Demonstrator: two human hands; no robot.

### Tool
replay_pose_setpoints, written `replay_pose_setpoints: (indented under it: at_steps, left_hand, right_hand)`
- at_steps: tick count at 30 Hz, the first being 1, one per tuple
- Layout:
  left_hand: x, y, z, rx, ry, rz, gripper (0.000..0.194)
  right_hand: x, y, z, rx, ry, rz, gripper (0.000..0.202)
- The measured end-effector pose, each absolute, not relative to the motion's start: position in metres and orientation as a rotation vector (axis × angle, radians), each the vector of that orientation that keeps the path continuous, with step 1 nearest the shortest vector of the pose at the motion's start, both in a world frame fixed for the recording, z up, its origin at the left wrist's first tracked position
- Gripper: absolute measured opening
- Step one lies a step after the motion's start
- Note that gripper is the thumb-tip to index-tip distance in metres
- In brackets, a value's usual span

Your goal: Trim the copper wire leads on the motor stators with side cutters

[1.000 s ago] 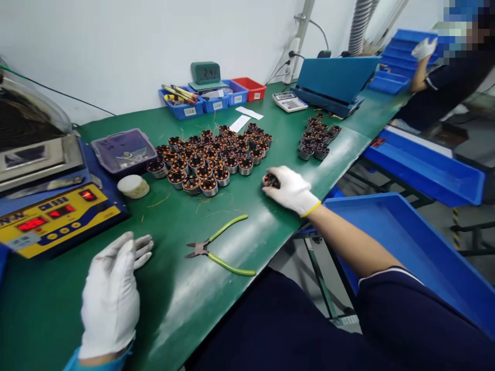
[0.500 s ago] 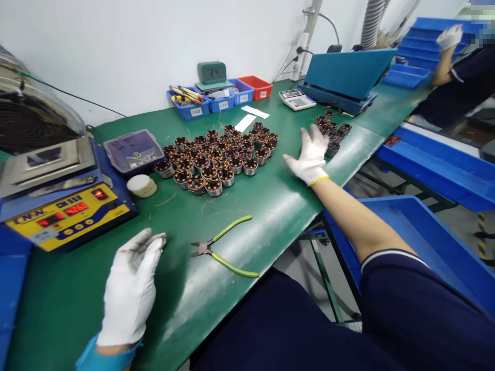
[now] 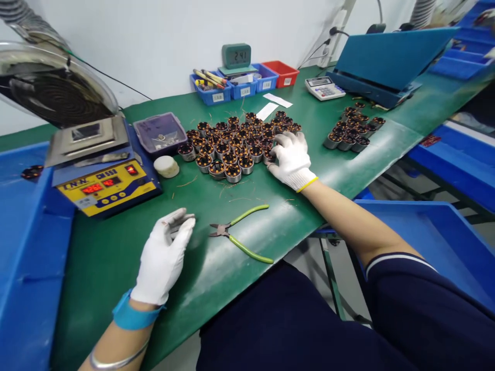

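Copper-wound motor stators (image 3: 232, 172) stand in a packed group mid-table. At the group's right edge, my right hand (image 3: 292, 162), in a white glove, has its fingers bent around a motor stator (image 3: 267, 156), partly covered by the thumb and fingers. My left hand (image 3: 164, 255), gloved too, rests on the table with fingers loosely curled, thumb a little apart, and nothing visible in it. Right of it lie green-handled side cutters (image 3: 220, 230), jaws and handles spread. A smaller group of stators (image 3: 348, 139) stands farther right.
A yellow-fronted digital scale (image 3: 106, 188), a round white pot (image 3: 166, 166) and a purple tray (image 3: 160, 131) are at left. Small blue bins (image 3: 212, 97), a red bin (image 3: 280, 74), a clock (image 3: 236, 55) and a calculator (image 3: 325, 88) line the back. Blue crates (image 3: 417, 216) flank the table.
My right hand has moved left, from beside the smaller stator group to the right edge of the large one, its fingers closing. The view has turned left; my left hand keeps its pose.
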State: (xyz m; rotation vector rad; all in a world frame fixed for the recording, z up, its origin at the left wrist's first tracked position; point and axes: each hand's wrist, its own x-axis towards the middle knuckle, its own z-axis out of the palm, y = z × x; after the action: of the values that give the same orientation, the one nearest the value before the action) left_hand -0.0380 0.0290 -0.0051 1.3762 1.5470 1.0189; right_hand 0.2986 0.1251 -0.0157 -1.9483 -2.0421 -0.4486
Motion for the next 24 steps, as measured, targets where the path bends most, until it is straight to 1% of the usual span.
replay_pose_setpoints:
  at_steps: [4,7,8,10,13,15,16,17,20,21,22,24]
  left_hand:
    - [-0.036,0.028,-0.006,1.419,1.531,0.982,0.066]
    - [-0.036,0.024,-0.002,1.46,1.513,0.932,0.072]
    - [-0.037,0.021,0.001,1.505,1.506,0.896,0.077]
    - [-0.04,0.015,0.008,1.648,1.473,0.799,0.091]
    - [-0.046,0.004,0.018,1.882,1.359,0.598,0.116]
    - [-0.048,0.0,0.02,2.019,1.295,0.464,0.123]
    - [-0.049,-0.001,0.02,2.083,1.281,0.406,0.124]
    - [-0.049,-0.002,0.018,2.132,1.279,0.363,0.122]
    - [-0.045,0.0,0.011,2.155,1.32,0.286,0.11]
    - [-0.044,0.001,0.009,2.138,1.334,0.271,0.106]
    - [-0.043,0.001,0.007,2.125,1.348,0.262,0.101]
    - [-0.041,0.002,0.006,2.118,1.363,0.27,0.094]
  right_hand:
    - [0.298,0.128,-0.012,-1.971,-2.06,-0.421,0.026]
    - [0.282,0.108,0.001,-1.893,-2.078,-0.409,0.019]
    - [0.271,0.095,0.006,-1.801,-2.106,-0.394,0.018]
    - [0.239,0.063,0.014,-1.479,-2.218,-0.316,0.021]
    - [0.184,0.015,0.017,-1.009,-2.45,-0.088,0.021]
    - [0.156,-0.006,0.011,-0.893,-2.52,0.034,0.015]
    - [0.149,-0.012,0.006,-0.864,-2.524,0.083,0.015]
    - [0.146,-0.016,0.002,-0.857,-2.51,0.123,0.019]
    - [0.16,-0.022,-0.009,-0.971,-2.401,0.176,0.048]
    - [0.169,-0.024,-0.011,-1.064,-2.386,0.186,0.052]
    - [0.178,-0.025,-0.012,-1.177,-2.395,0.199,0.049]
    - [0.192,-0.027,-0.011,-1.426,-2.469,0.238,0.036]
